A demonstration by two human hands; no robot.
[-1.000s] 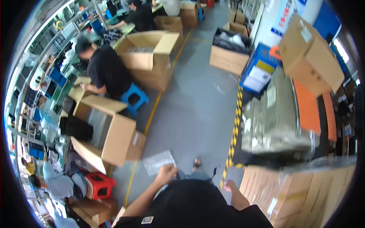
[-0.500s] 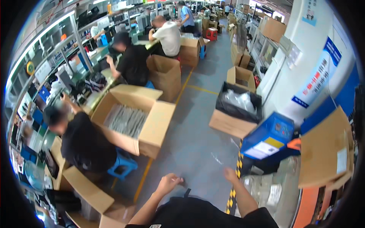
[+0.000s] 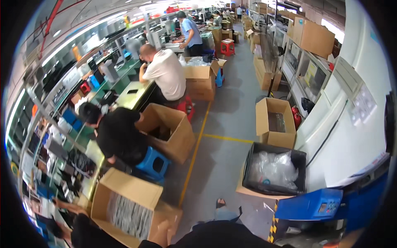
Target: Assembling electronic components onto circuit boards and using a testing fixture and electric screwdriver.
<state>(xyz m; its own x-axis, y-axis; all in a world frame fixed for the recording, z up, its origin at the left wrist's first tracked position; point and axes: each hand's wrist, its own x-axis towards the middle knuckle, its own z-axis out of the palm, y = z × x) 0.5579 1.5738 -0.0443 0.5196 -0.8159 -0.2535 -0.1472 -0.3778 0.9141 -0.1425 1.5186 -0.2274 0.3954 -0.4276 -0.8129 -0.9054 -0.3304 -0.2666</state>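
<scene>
My left hand (image 3: pixel 163 230) is low in the picture, in front of the near side of a large open cardboard box (image 3: pixel 167 217). Its fingers are smeared, so their grip is unclear, and I cannot tell whether it touches the cardboard. Inside that box lie many grey items in clear plastic (image 3: pixel 130 215), packed in rows. My right hand is out of the picture. Below me, one sandalled foot (image 3: pixel 221 203) shows on the grey floor.
On the right are a black-lined box of clear plastic bags (image 3: pixel 273 169), an open carton (image 3: pixel 275 120) and a blue machine (image 3: pixel 308 204). Seated co-workers, a blue stool (image 3: pixel 154 163) and another open carton (image 3: pixel 175 138) line the left bench. A yellow line (image 3: pixel 194 161) runs along the aisle.
My view has moved forward along the aisle, and the boxes now appear lower and nearer. My left hand has moved lower and left, beside the large box; my right hand has left the picture.
</scene>
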